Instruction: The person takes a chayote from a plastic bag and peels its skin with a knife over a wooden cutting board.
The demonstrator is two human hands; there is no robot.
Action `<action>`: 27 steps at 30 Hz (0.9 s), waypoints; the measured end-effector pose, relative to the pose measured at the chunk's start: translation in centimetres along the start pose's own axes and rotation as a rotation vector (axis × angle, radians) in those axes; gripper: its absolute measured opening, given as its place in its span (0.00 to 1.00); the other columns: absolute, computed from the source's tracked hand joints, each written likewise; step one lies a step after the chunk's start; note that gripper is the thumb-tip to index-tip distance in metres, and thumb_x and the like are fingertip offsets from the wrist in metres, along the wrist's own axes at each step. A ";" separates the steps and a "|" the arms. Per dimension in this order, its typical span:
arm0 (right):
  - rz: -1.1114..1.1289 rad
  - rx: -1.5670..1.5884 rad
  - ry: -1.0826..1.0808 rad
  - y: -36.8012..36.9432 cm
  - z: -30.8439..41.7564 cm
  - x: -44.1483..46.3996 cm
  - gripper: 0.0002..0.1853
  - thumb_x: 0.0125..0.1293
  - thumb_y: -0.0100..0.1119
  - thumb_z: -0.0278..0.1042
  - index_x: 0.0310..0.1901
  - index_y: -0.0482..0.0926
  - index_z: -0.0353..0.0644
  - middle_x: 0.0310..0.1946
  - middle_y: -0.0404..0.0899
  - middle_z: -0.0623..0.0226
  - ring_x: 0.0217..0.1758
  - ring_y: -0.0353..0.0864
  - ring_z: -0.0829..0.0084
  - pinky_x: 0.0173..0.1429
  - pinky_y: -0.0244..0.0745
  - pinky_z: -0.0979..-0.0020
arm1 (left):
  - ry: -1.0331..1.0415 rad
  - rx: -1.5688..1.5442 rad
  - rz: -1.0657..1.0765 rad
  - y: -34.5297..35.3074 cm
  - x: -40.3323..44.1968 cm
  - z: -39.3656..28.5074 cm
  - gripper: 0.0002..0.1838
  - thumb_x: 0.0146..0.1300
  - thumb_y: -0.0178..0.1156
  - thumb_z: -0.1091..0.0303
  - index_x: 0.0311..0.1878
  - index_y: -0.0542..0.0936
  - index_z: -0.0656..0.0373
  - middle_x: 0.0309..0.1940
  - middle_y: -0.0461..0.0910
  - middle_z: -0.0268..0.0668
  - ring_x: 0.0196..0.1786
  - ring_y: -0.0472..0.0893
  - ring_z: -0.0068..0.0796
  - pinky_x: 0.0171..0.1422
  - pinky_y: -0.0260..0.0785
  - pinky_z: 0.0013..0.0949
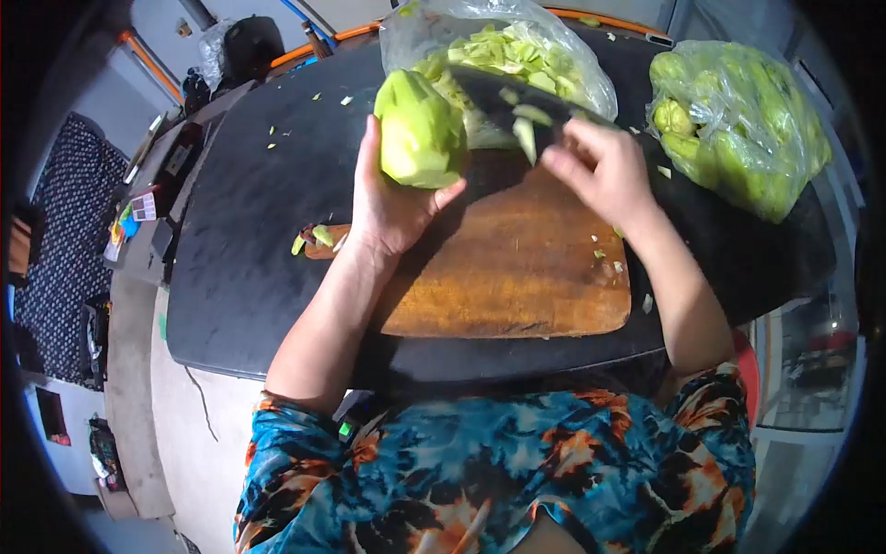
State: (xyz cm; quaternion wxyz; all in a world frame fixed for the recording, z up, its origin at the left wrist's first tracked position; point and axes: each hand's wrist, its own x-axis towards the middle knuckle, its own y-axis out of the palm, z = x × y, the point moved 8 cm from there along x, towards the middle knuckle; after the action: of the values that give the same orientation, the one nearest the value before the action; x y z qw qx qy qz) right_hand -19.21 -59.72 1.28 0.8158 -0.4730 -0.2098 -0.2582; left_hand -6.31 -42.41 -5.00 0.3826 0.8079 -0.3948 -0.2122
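My left hand (388, 217) holds up a pale green chayote (420, 129), its skin cut away in facets over the side I see. My right hand (604, 171) is closed around the handle of a knife (484, 97), whose dark, broad blade is smeared by motion and points left toward the chayote. Strips of green peel (525, 138) hang or fall beside the blade, close to my right fingers. Below both hands lies a wooden cutting board (508, 268) with small scraps on its right side. The knife's handle is mostly hidden in my grip.
Behind the board, an open clear plastic bag (595, 78) holds many green peelings (517, 55). At the right stands a plastic bag of whole chayotes (738, 129). The dark table (249, 231) carries scattered scraps, and several peel bits (321, 235) lie by the board's handle.
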 end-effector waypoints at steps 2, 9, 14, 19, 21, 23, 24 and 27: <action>-0.085 0.160 -0.134 0.3 3.6 -0.7 0.24 0.52 0.72 0.59 0.28 0.76 0.45 0.18 0.77 0.70 0.22 0.79 0.67 0.31 0.73 0.66 | -0.009 0.054 -0.008 0.4 -0.3 0.5 0.37 0.65 0.48 0.31 0.65 0.69 0.51 0.59 0.74 0.41 0.57 0.78 0.42 0.48 0.81 0.47; 0.067 0.290 -0.008 4.1 5.1 1.2 0.26 0.49 0.79 0.37 0.44 0.76 0.32 0.30 0.78 0.73 0.33 0.74 0.83 0.40 0.73 0.78 | -0.067 0.152 0.012 1.0 -1.5 1.5 0.36 0.67 0.44 0.32 0.65 0.69 0.51 0.57 0.76 0.40 0.55 0.79 0.35 0.49 0.81 0.45; 0.149 0.529 0.018 4.8 6.1 2.8 0.21 0.56 0.74 0.28 0.49 0.77 0.31 0.38 0.79 0.74 0.43 0.74 0.87 0.48 0.72 0.82 | -0.072 0.068 -0.005 0.7 -1.7 1.5 0.32 0.69 0.46 0.36 0.64 0.70 0.50 0.57 0.75 0.39 0.56 0.78 0.37 0.49 0.81 0.51; 0.085 0.443 0.047 6.0 4.8 6.2 0.19 0.58 0.71 0.31 0.49 0.78 0.31 0.41 0.82 0.70 0.44 0.78 0.83 0.48 0.74 0.77 | -0.088 0.117 -0.029 0.7 -1.8 1.6 0.32 0.69 0.46 0.36 0.66 0.69 0.50 0.57 0.75 0.40 0.56 0.78 0.39 0.51 0.80 0.54; -0.001 0.287 0.075 5.4 4.0 7.8 0.17 0.61 0.68 0.34 0.47 0.80 0.32 0.37 0.85 0.67 0.40 0.81 0.80 0.46 0.75 0.74 | -0.081 0.117 -0.042 0.4 -1.6 1.6 0.33 0.69 0.46 0.36 0.66 0.69 0.50 0.56 0.76 0.41 0.56 0.78 0.40 0.51 0.80 0.55; -0.149 0.206 0.065 5.4 -0.4 10.8 0.15 0.62 0.67 0.39 0.40 0.82 0.33 0.31 0.85 0.65 0.34 0.81 0.77 0.43 0.76 0.72 | -0.083 0.083 -0.049 0.0 -1.4 1.8 0.33 0.69 0.47 0.36 0.66 0.69 0.50 0.56 0.76 0.41 0.56 0.78 0.41 0.50 0.80 0.55; -0.182 0.202 0.048 4.9 -2.4 11.6 0.16 0.63 0.66 0.42 0.38 0.82 0.34 0.29 0.84 0.63 0.32 0.82 0.74 0.42 0.75 0.71 | -0.102 0.089 -0.043 0.2 -1.6 1.9 0.33 0.68 0.46 0.36 0.66 0.69 0.50 0.57 0.76 0.41 0.56 0.78 0.41 0.49 0.80 0.52; -0.031 -0.182 0.204 2.6 -4.5 10.6 0.27 0.67 0.57 0.58 0.31 0.79 0.35 0.22 0.77 0.56 0.26 0.77 0.61 0.36 0.71 0.65 | -0.134 0.108 -0.024 0.6 -2.1 1.6 0.34 0.68 0.46 0.35 0.66 0.69 0.50 0.58 0.76 0.40 0.57 0.79 0.39 0.47 0.81 0.47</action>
State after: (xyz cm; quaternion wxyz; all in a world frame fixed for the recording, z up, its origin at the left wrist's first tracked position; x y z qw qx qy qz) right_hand -8.90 -64.93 3.66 0.7826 -0.5130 -0.1087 -0.3356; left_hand -8.85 -41.73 -5.48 0.3088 0.8161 -0.4205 -0.2487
